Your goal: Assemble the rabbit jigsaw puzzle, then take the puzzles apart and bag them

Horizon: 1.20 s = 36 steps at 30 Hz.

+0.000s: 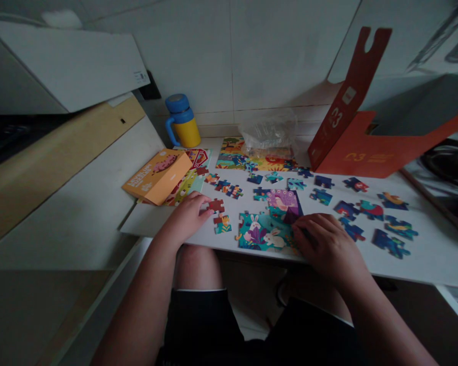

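A partly joined puzzle [261, 231] with white rabbits and a pink-purple peacock section lies at the table's near edge. My right hand [328, 244] is at its right side, fingers curled down over that edge; a dark purple puzzle part [291, 215] shows by the fingertips. What lies under those fingers is hidden. Further left, the thumb and forefinger of my left hand [189, 218] close on the left edge of a reddish-brown puzzle piece [216, 205]. Just below it lies a teal and orange piece [223, 223].
Several loose pieces [370, 209] spread over the white table [435, 259] at right. An orange puzzle box [158, 175] sits left, before a blue-yellow mug [185, 124]. Behind are a picture sheet [227, 152], clear plastic bag [269, 134] and open red box [366, 147].
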{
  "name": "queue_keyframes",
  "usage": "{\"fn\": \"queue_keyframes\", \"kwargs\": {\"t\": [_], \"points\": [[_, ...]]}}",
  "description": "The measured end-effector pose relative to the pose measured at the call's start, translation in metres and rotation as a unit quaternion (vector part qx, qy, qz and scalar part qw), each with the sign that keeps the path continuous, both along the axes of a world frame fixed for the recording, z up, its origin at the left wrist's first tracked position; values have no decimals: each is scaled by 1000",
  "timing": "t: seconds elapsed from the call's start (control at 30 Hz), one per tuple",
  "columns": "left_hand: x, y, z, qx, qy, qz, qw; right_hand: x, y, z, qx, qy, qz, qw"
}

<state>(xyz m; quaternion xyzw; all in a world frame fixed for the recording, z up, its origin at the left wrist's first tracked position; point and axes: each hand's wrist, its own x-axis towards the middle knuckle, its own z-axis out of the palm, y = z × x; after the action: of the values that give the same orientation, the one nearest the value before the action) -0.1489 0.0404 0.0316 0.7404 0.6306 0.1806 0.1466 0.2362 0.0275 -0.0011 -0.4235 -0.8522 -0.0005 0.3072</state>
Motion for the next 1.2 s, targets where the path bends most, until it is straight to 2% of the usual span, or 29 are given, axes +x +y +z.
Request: {"fn": "queue_keyframes", "kwargs": {"t": [0.23,0.57,0.8,0.97,1.1,1.2], "points": [[-2,3,-3,-14,-22,12,1000,1,1,-1,1,4,0,1000],[-7,4,-2,-37,-41,-2,998,1,0,1,-8,9,-1,1000],[-8,11,-3,-63,-74,28,995,1,1,0,-4,7,0,1000],[-8,15,-3,-65,-151,20,986,1,1,0,-5,7,0,1000],[-7,15,-4,-46,-239,34,969,1,1,-1,-4,8,-2,1000],[-7,15,-2,-37,-282,20,958,2,1,-2,-2,7,-2,1000]]}}
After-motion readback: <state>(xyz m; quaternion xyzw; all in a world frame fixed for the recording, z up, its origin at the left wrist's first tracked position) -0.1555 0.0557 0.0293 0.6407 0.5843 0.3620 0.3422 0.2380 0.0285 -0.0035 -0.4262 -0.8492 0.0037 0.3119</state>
